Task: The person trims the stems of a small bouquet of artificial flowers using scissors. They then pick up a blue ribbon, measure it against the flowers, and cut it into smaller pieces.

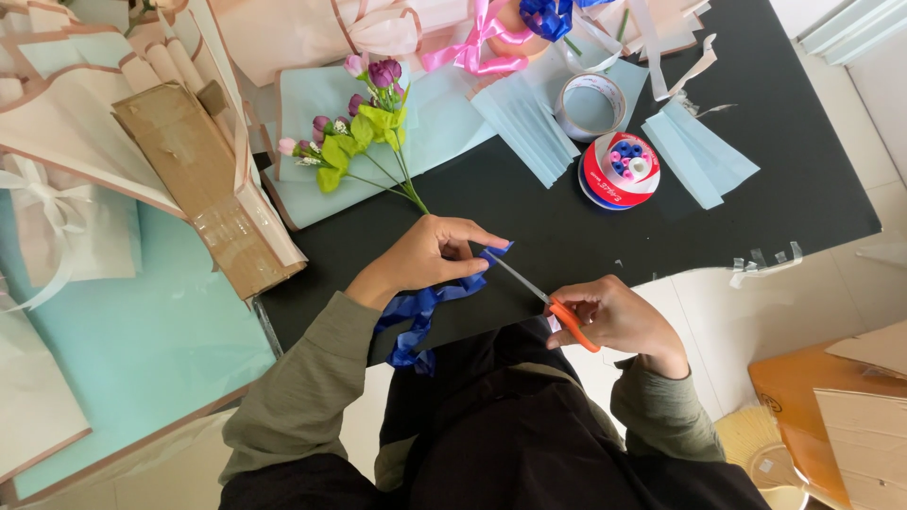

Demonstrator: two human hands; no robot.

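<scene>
Blue ribbon (425, 307) is pinched in the left hand (430, 257) at the black table (812, 179) edge, while the right hand (619, 316) grips orange-handled scissors (543, 300), blades touching it. Just beyond sit a small flower sprig (364, 127), a tape roll (590, 104) and a ribbon spool (619, 170).

We have a single view here, from a camera worn on the person's head, and it looks almost straight down. At the near edge we see the person's own dark lap and olive sleeves, so the camera sits close above the body. The left hand (425, 257) and right hand (614, 316) fall just below the middle of the picture, close to the lens. Beyond them the black table (803, 179) runs to the far edge and is cut off there. On the left the view takes in pale blue paper (142, 331); on the right, light floor tiles (850, 302). No second view shares this scene.
</scene>
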